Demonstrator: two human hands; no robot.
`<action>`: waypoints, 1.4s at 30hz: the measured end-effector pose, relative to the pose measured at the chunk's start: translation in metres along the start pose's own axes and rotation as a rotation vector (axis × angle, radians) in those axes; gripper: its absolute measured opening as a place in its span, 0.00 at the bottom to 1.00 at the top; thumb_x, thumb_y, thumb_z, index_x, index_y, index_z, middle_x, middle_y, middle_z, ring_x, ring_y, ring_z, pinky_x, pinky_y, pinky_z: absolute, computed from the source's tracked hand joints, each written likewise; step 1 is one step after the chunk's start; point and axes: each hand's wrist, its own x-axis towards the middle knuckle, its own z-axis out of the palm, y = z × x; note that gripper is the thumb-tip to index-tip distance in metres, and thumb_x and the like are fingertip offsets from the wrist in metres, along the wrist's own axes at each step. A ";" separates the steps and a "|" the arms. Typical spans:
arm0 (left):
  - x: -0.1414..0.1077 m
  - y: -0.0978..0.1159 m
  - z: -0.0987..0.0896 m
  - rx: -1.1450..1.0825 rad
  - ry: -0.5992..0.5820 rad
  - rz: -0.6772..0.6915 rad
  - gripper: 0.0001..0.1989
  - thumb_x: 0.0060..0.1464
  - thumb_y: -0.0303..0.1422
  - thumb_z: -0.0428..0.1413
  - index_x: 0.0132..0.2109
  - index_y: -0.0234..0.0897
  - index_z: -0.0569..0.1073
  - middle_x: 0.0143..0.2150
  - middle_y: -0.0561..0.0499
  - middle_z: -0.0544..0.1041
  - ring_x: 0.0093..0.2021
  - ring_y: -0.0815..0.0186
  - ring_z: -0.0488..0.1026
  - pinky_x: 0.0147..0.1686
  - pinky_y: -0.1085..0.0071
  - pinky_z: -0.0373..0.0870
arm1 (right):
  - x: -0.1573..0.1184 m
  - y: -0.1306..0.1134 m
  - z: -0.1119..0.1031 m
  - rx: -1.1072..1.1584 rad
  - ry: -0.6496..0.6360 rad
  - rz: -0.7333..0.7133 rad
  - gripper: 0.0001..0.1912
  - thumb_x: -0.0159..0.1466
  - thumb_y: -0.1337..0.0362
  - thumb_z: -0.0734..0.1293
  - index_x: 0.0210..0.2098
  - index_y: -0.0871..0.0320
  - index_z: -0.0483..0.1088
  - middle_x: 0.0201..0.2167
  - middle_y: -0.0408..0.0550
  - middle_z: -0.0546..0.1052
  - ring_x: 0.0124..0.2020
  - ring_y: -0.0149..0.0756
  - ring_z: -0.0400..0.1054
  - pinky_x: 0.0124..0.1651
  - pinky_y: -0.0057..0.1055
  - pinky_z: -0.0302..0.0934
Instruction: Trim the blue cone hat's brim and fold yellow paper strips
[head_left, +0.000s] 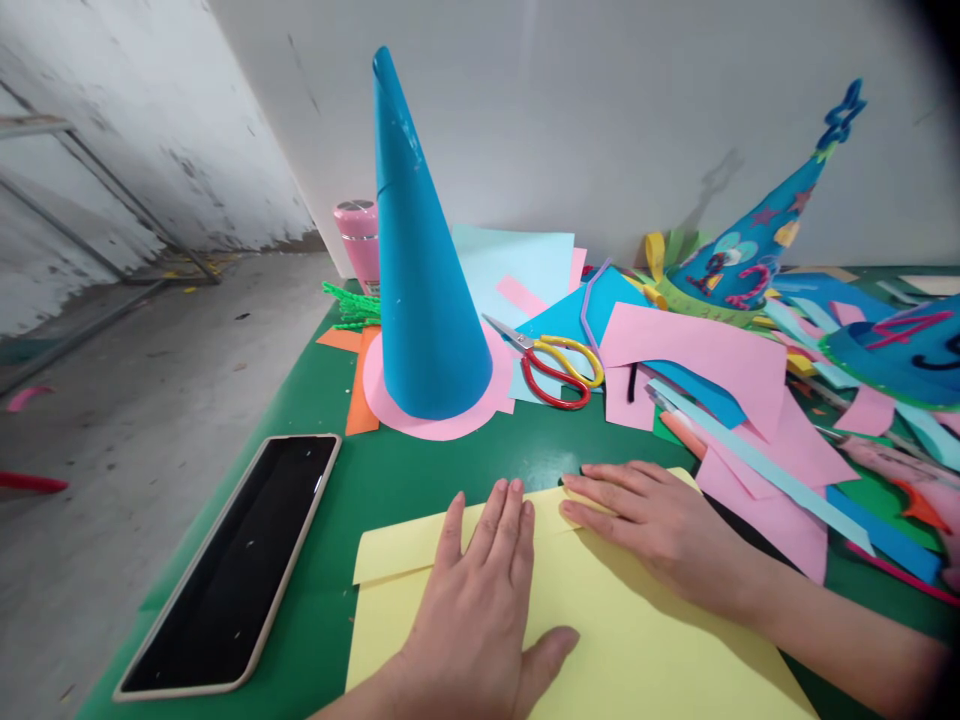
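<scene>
Yellow paper (pixel 637 640) lies at six o'clock on the worktop (pixel 322 580); my left grip (pixel 480 590) and right grip (pixel 652 525) rest flat, clamped on nothing, seemingly creasing its far fold; next likely needs even pressure.

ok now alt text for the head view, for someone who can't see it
A left hand and a right hand rest on a yellow paper sheet folded over along its far edge. Also on the green table are a smartphone, a blue paper cone, scissors, paper scraps and a decorated cone hat.
</scene>
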 end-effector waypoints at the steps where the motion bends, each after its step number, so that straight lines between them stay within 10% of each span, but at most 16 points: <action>1: 0.000 0.000 0.000 -0.003 -0.007 -0.002 0.36 0.53 0.52 0.38 0.56 0.25 0.62 0.58 0.37 0.61 0.59 0.53 0.56 0.57 0.58 0.26 | 0.000 0.000 0.000 0.000 0.004 -0.002 0.20 0.64 0.71 0.51 0.51 0.52 0.65 0.53 0.41 0.68 0.50 0.41 0.64 0.42 0.40 0.61; 13: -0.003 -0.001 0.000 -0.032 -0.047 -0.019 0.36 0.54 0.52 0.38 0.59 0.27 0.58 0.61 0.38 0.57 0.61 0.53 0.52 0.57 0.58 0.25 | -0.002 -0.003 0.000 -0.011 -0.040 0.023 0.23 0.60 0.75 0.54 0.52 0.52 0.63 0.56 0.41 0.65 0.52 0.41 0.62 0.46 0.41 0.58; 25: -0.002 -0.002 0.000 0.007 0.016 0.024 0.34 0.52 0.51 0.39 0.56 0.28 0.62 0.59 0.39 0.61 0.59 0.51 0.56 0.57 0.55 0.28 | 0.018 -0.061 0.002 0.053 -0.085 0.064 0.33 0.63 0.50 0.51 0.61 0.66 0.45 0.63 0.52 0.48 0.63 0.41 0.40 0.59 0.40 0.50; 42: -0.005 -0.006 0.016 0.073 0.106 -0.023 0.36 0.48 0.53 0.42 0.52 0.26 0.67 0.57 0.38 0.64 0.61 0.51 0.50 0.59 0.55 0.34 | 0.017 -0.058 0.019 0.115 -0.012 0.099 0.38 0.60 0.49 0.55 0.61 0.68 0.46 0.62 0.54 0.51 0.63 0.43 0.42 0.59 0.39 0.51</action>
